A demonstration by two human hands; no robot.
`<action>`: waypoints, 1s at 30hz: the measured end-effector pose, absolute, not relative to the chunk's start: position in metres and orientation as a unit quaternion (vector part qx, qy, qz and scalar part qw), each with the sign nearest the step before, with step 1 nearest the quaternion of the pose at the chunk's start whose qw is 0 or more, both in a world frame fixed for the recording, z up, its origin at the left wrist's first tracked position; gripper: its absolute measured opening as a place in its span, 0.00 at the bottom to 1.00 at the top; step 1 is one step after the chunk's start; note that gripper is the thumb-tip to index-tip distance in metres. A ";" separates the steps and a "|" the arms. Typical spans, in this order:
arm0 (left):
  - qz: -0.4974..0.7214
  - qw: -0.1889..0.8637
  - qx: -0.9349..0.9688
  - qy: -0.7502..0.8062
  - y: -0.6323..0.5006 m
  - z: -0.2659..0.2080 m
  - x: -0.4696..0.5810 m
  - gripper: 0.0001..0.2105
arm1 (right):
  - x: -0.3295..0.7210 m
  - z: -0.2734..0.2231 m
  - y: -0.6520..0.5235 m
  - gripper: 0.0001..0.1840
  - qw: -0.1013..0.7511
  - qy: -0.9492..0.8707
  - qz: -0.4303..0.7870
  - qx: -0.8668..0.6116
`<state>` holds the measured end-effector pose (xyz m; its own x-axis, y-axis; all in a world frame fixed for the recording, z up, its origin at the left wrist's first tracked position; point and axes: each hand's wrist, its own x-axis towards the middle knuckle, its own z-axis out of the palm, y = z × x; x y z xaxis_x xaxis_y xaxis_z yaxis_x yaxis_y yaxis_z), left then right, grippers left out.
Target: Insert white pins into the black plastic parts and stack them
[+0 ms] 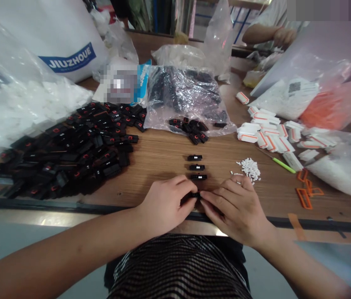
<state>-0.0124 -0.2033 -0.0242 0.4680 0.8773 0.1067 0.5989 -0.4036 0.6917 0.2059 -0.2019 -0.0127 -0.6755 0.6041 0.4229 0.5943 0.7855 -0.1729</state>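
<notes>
My left hand (166, 204) is closed, thumb and fingers pinching a small black plastic connector (196, 195) near the table's front edge. From the other side my right hand (237, 207) meets it, fingertips pinched together at the connector's right end. Whatever those right fingertips hold is hidden. Just beyond my hands lie three black connectors in a column: a far one (195, 158), a middle one (197, 167) and a near one (198, 177), each with white spots on it. A small heap of white plastic plugs (250, 168) sits beyond my right hand.
At left is a big pile of black connectors (85, 145). A clear bag of black parts (181, 91) lies ahead. White housings with orange seals (269, 133), a green-handled pick (283, 165) and orange rings (304, 198) lie at right. Another person's hand (284, 37) shows at far right.
</notes>
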 end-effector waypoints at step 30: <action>0.237 0.281 0.809 0.459 -0.204 -0.029 -0.012 0.03 | 0.337 -0.014 -0.155 0.21 0.081 -0.624 0.132 -0.766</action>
